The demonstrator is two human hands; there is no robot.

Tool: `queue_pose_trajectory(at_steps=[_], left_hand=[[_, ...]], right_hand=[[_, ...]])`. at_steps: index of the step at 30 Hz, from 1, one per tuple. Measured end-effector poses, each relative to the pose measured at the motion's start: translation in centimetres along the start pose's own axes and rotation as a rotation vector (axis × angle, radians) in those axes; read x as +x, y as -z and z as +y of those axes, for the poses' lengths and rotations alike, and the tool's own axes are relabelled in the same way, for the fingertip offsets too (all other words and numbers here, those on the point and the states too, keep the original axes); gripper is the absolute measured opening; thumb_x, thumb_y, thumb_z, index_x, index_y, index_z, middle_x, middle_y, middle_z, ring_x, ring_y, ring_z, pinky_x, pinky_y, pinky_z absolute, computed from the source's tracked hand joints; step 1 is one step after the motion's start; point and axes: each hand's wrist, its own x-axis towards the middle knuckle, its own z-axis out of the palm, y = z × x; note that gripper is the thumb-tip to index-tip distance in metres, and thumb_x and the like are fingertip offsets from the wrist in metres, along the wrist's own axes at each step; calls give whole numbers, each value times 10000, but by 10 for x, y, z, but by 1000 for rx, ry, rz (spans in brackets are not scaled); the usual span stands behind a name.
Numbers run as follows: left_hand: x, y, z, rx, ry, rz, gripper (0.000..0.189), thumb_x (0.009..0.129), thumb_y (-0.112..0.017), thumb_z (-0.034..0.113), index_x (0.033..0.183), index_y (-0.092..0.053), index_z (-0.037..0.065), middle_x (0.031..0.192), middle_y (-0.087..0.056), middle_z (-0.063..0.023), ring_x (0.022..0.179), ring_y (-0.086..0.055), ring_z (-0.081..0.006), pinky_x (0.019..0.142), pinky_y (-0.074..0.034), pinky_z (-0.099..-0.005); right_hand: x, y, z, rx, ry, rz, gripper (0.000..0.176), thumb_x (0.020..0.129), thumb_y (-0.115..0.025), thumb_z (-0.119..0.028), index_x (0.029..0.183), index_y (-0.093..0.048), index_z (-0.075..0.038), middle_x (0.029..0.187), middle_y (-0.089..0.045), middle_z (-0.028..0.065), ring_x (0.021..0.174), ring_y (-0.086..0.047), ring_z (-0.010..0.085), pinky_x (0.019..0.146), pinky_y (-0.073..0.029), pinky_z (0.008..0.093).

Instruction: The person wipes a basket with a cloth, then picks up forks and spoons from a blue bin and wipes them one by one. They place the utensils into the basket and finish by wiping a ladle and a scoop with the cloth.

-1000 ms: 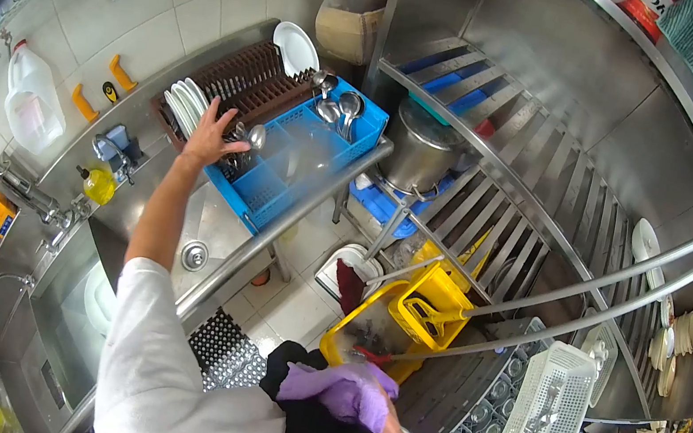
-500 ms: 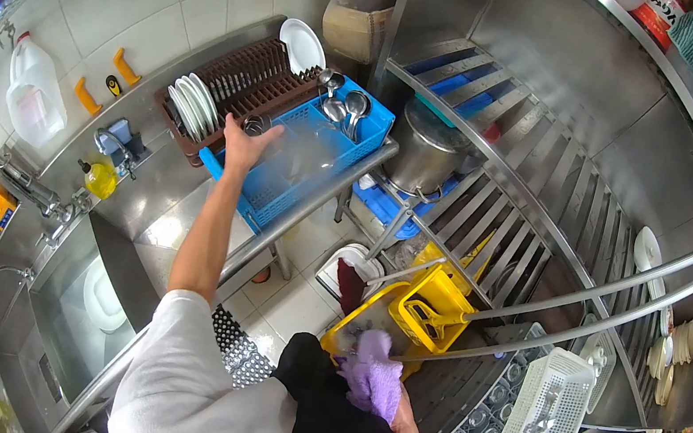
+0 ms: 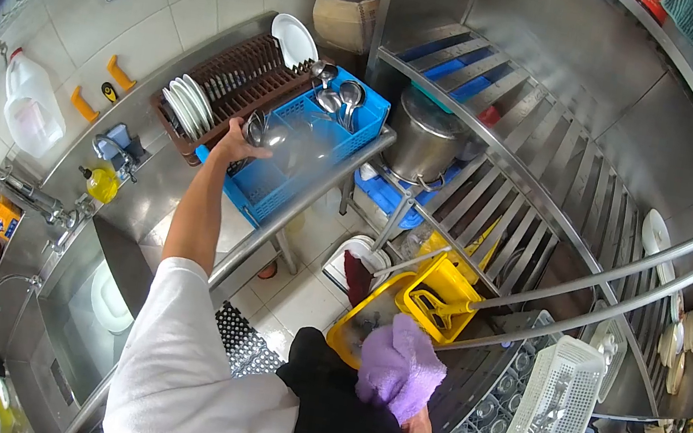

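My left hand (image 3: 239,147) reaches over the near left part of a blue basket (image 3: 259,203), fingers closed around shiny metal spoons (image 3: 267,133) with rounded bowls. More large spoons (image 3: 351,96) stand in the basket's far right compartment. A hazy blur covers the basket's middle. Beside it, a brown dish rack (image 3: 233,79) holds several white plates (image 3: 188,108) at its left and one larger white plate (image 3: 294,40) at its far end. Low in front of me, my right hand (image 3: 419,432) grips a purple cloth (image 3: 401,364), which covers most of its fingers.
A steel sink (image 3: 69,301) with a white dish lies at the left. Slatted steel shelves (image 3: 544,156) and a lidded pot (image 3: 426,134) stand at the right. Below are a yellow mop bucket (image 3: 442,298), a rack of glasses (image 3: 487,417) and a white cutlery basket (image 3: 552,400).
My left hand has closed on the metal spoons, which now show tilted above its fingers. The purple cloth has risen slightly and shifted right with my right hand. The camera view has shifted a little.
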Motion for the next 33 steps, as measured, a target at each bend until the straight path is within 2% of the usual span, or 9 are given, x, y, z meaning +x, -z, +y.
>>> queue_pose_trajectory(at_steps=[2, 6, 12, 20, 22, 25, 30, 32, 33], left_hand=[[10, -26, -6, -322, 401, 340, 1325, 434, -996, 349, 1397, -177, -50, 1296, -528, -198, 1194, -526, -264, 1055, -393, -343], [9, -45, -12, -171, 318, 415, 1332, 462, -966, 430, 1416, -165, -44, 1366, -485, -209, 1229, -517, -294, 1054, -398, -370], [1, -38, 20, -108, 630, 607, 777, 666, -814, 256, 1265, -395, -10, 1185, -610, -280, 1150, -579, -423, 1012, -451, -440], [8, -43, 47, -126, 502, 1076, 568, 718, -680, 159, 1204, -445, -16, 1026, -666, -254, 998, -623, -441, 937, -437, -496], [-1, -36, 47, -153, 94, 1109, 501, 730, -727, 136, 1148, -503, -24, 1008, -666, -194, 942, -648, -347, 891, -479, -414], [-68, -23, 120, -478, -367, 761, 496, 742, -781, 100, 1138, -518, -41, 1044, -645, -132, 934, -609, -202, 863, -493, -342], [-196, -67, 230, -228, -392, 228, 554, 728, -792, 53, 1189, -503, -48, 968, -668, -109, 876, -622, -165, 809, -509, -309], [-251, -104, 256, -16, -379, 24, 470, 849, -710, 156, 1221, -501, -41, 979, -672, -111, 849, -637, -173, 793, -514, -302], [-263, -136, 241, -515, -167, -260, 433, 911, -631, 230, 1237, -506, -26, 1002, -674, -111, 868, -640, -179, 805, -516, -312]], right_hand=[[-1, -4, 5, -65, 42, 3, 465, 970, -576, -223, 1380, -453, -38, 1268, -575, 157, 1148, -580, 273, 965, -494, 371], [-1, -7, 12, -139, 92, 23, 470, 966, -585, -224, 1379, -454, -42, 1275, -572, 152, 1156, -575, 266, 973, -488, 366], [-14, -4, 23, -232, 149, 82, 477, 961, -597, -227, 1379, -456, -47, 1286, -567, 145, 1167, -567, 255, 986, -479, 360], [-25, -1, 27, -649, 328, 207, 487, 953, -614, -231, 1379, -458, -54, 1301, -560, 135, 1183, -557, 241, 1002, -467, 351], [-32, 0, 26, -824, 351, 241, 489, 951, -619, -231, 1378, -458, -56, 1304, -558, 132, 1187, -555, 238, 1007, -464, 349], [-42, 4, 18, -514, 350, 86, 528, 923, -668, -245, 1374, -462, -63, 1321, -549, 94, 1188, -546, 193, 1026, -444, 322], [9, -31, -19, -590, 621, -28, 468, 917, -652, -212, 1327, -513, -36, 1278, -571, 107, 1180, -546, 237, 1047, -414, 385], [19, -54, -32, -616, 713, 39, 512, 868, -694, -213, 1301, -514, -6, 1241, -576, 117, 1163, -538, 246, 1044, -402, 392], [18, -73, -41, -516, 802, 151, 511, 854, -705, -198, 1286, -515, 0, 1229, -575, 113, 1159, -536, 237, 1040, -402, 385]])
